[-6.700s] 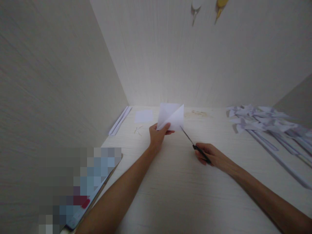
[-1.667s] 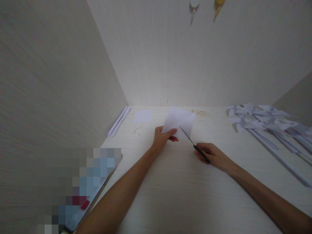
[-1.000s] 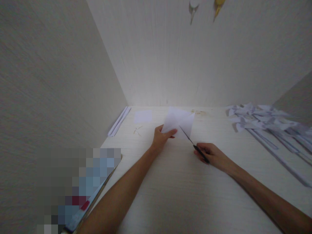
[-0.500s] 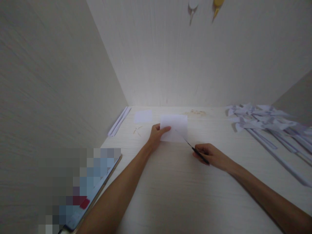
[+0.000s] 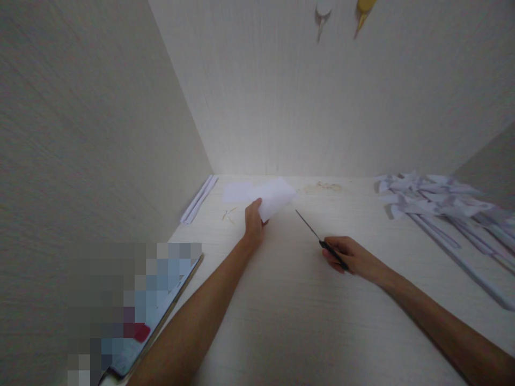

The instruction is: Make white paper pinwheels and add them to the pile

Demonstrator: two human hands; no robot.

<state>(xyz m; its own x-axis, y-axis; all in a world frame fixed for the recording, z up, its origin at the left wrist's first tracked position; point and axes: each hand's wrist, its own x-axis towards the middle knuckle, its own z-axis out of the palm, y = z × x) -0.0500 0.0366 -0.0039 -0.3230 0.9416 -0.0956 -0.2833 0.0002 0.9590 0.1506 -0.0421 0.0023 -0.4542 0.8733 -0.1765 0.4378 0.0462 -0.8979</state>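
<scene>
A small white sheet of paper (image 5: 277, 197) is pinched at its lower left by my left hand (image 5: 254, 220). The sheet is tilted, its right end raised toward the back wall. My right hand (image 5: 341, 256) is closed round the black handles of a pair of scissors (image 5: 317, 236), whose thin blades point up and left. The blades look closed and stand apart from the paper. Behind my left hand, a second white paper piece (image 5: 236, 192) lies flat on the table, partly covered by the held sheet.
Rolled white paper sticks with frilled ends (image 5: 438, 198) lie at the right. Folded paper strips (image 5: 199, 199) rest along the left wall. Rubber bands (image 5: 329, 186) and thin tan pieces (image 5: 229, 214) lie on the table (image 5: 273, 321). A partly blurred-out tablet-like device (image 5: 161, 316) is at lower left.
The held paper has turned and tilted up away from the scissors, moving slightly left and back. The scissors, earlier over the sheet, are now clear of it.
</scene>
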